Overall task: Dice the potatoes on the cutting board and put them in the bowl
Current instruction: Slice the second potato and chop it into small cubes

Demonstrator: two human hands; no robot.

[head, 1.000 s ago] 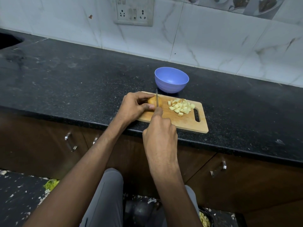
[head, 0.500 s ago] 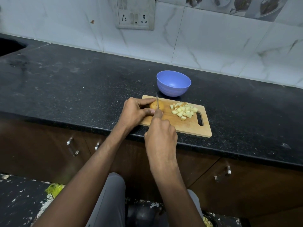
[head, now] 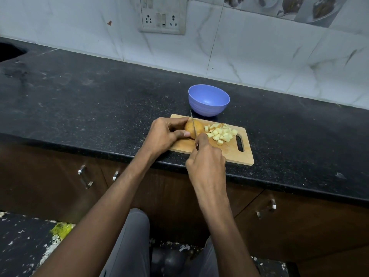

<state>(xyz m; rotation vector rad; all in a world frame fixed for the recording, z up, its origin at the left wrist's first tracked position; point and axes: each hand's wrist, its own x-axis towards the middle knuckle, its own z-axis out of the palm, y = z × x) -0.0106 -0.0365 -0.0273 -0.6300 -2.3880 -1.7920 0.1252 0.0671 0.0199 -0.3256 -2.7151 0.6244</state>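
A black speckled stone tabletop (head: 99, 100) runs along a wall of white marble-patterned tiles (head: 259, 56), where a pale socket and switch plate (head: 162, 18) is mounted; dark brown wooden cabinet doors (head: 50, 176) with metal handles sit under its front edge. Near that edge lies a rectangular light wooden cutting board (head: 235, 154) with a handle slot at its right end. The left hand (head: 164, 135) curls its fingers round a whole brown-skinned potato (head: 194, 127) on the board's left part. The right hand (head: 205, 162) grips a narrow steel-bladed knife (head: 193, 124), its fingers wrapped about the handle and the blade set across the potato's top. Just right of the potato lies a heap of pale yellow potato cubes (head: 220, 132). A round lavender-blue plastic bowl (head: 208, 100) stands on the tabletop just behind the board.
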